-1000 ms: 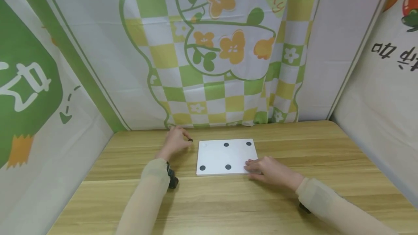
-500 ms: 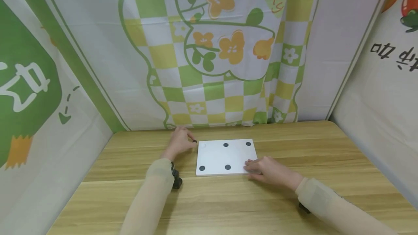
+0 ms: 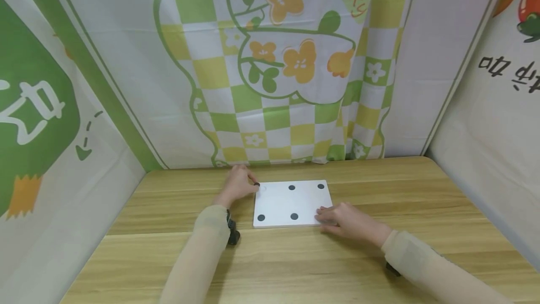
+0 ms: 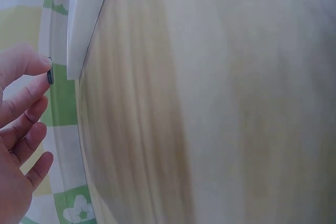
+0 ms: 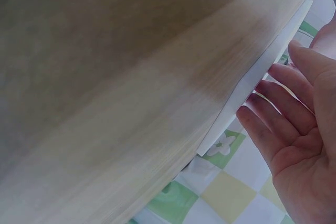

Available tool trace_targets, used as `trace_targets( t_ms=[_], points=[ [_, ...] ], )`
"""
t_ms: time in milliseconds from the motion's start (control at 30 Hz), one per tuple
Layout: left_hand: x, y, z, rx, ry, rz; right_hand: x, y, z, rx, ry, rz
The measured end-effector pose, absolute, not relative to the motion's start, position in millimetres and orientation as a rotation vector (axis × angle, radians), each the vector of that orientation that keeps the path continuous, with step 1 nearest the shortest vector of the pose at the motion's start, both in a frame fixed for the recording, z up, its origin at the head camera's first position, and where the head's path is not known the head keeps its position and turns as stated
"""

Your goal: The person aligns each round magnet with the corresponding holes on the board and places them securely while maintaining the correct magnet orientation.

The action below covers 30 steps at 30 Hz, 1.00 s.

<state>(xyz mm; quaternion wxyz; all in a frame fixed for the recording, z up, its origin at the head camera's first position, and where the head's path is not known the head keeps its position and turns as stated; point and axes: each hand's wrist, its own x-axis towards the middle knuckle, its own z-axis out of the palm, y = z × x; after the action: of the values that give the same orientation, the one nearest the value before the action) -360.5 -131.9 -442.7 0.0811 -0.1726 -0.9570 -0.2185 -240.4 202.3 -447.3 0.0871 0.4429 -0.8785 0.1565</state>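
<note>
A thin white rectangular board (image 3: 276, 203) lies on the table, with several dark round discs set on its top face, such as one disc (image 3: 294, 216) by the near edge. At its far left corner a faint pale circle (image 3: 264, 188) shows. My left hand (image 3: 237, 184) pinches a small black disc (image 4: 50, 72) between thumb and index finger, just over that corner; the other fingers are loosely bent. My right hand (image 3: 350, 221) rests its extended fingers on the board's near right corner, which it hides.
The board lies toward the back of a wood-grain table (image 3: 270, 262). Behind it hangs a green and yellow checked curtain (image 3: 278, 125). Printed cloth walls (image 3: 485, 121) stand on the left and right. Each wrist wears a small dark camera (image 3: 233, 233).
My left hand has moved right with the black disc, from beside the board to its far left corner. My right hand stays in place on the board.
</note>
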Motion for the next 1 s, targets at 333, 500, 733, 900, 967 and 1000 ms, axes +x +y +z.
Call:
trace_targets(
  t_ms=[333,500,733,900,967,1000],
  points=[
    [-362.7,-124.0,-444.4,-0.532,-2.889,-0.628,-240.5,201.9,-447.2,1.314,-2.635,0.472],
    [-363.7,-121.3,-445.8,-0.536,-2.899,-0.614,-240.6,202.0,-447.2,1.313,-2.643,0.476],
    [-362.7,-118.1,-445.3,-0.541,-2.911,-0.625,-239.6,201.6,-446.3,1.309,-2.645,0.483],
    [-361.2,-115.1,-443.1,-0.541,-2.924,-0.630,-239.8,201.4,-446.2,1.305,-2.649,0.481],
    [-360.7,-114.0,-442.4,-0.541,-2.929,-0.621,-240.2,201.4,-446.5,1.305,-2.651,0.481],
    [-360.5,-113.6,-442.2,-0.542,-2.929,-0.616,-240.3,201.4,-446.5,1.304,-2.651,0.483]
  ],
)
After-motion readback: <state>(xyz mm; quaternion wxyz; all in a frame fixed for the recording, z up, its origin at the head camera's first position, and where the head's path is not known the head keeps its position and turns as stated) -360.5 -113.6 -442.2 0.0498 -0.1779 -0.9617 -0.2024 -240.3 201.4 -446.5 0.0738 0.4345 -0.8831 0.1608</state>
